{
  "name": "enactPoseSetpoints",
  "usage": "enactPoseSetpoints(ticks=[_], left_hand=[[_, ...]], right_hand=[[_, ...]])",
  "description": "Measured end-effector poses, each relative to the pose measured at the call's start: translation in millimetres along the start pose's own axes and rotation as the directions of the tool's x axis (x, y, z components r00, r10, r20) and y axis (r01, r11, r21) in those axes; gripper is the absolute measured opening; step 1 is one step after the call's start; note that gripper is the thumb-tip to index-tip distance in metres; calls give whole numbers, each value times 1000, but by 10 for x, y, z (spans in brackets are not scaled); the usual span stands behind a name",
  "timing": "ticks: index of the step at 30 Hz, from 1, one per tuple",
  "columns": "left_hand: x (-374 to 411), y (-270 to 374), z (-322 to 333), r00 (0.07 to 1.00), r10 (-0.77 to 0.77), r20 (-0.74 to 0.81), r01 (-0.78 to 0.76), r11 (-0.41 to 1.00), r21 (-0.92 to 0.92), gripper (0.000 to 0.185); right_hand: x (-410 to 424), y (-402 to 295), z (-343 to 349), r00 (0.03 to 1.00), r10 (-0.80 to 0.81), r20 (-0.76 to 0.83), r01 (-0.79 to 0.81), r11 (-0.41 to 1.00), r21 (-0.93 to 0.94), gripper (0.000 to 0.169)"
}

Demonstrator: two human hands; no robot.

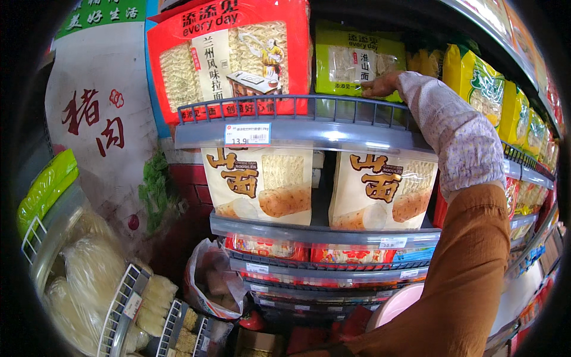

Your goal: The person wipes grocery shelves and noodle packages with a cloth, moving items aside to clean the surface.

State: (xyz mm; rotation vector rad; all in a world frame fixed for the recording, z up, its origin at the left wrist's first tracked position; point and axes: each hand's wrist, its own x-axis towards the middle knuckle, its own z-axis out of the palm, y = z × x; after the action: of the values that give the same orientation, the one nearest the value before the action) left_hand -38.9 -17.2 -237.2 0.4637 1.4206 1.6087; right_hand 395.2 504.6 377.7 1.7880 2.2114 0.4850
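Note:
My right hand (381, 85) reaches to the upper shelf and touches the lower right front of a green noodle packet (345, 67). The fingers lie against the packet; whether they grip it is unclear. A pale patterned sleeve cover (455, 125) and a brown sleeve (473, 250) cover the arm. Left of the green packet, a large red noodle packet (250, 53) stands tilted behind the wire guard (263, 105). Two cream yam noodle packets (285, 178) (381, 192) stand upright one shelf below. My left hand is out of view.
Yellow noodle packets (484, 89) line the shelf at right. A metal shelf edge (312, 131) runs below my hand. At lower left are clear bags of noodles (91, 272) behind white wire guards (118, 299). A plastic bag (214, 281) and a pink basin (397, 303) are low down.

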Motion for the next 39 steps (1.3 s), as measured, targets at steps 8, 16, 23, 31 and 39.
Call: enactPoseSetpoints(ticks=[8, 16, 23, 31, 39], left_hand=[[-223, -606, -651, 954, 146, -261, -181, 976, -118, 29], [-850, 1426, -239, 893, 440, -91, -386, 855, 347, 17], [-1570, 3290, -366, 626, 778, -51, -718, 601, 352, 23], [-1532, 5258, -618, -178, 899, 400, -399, -437, 806, 20], [-1197, 5573, -854, -96, 709, 699, 122, -688, 715, 17]], right_hand=[[-25, 398, -327, 920, 37, -391, -12, 998, 66, 43], [-877, 30, -393, -164, 275, -947, 368, 908, 200, 29], [-2099, -2214, -1013, -74, 269, -960, 942, 336, 21, 28], [-1687, -5001, -2063, 472, -272, -839, 878, 54, 476, 61], [-1059, -6506, -2427, 782, -339, -523, 523, -98, 847, 67]])
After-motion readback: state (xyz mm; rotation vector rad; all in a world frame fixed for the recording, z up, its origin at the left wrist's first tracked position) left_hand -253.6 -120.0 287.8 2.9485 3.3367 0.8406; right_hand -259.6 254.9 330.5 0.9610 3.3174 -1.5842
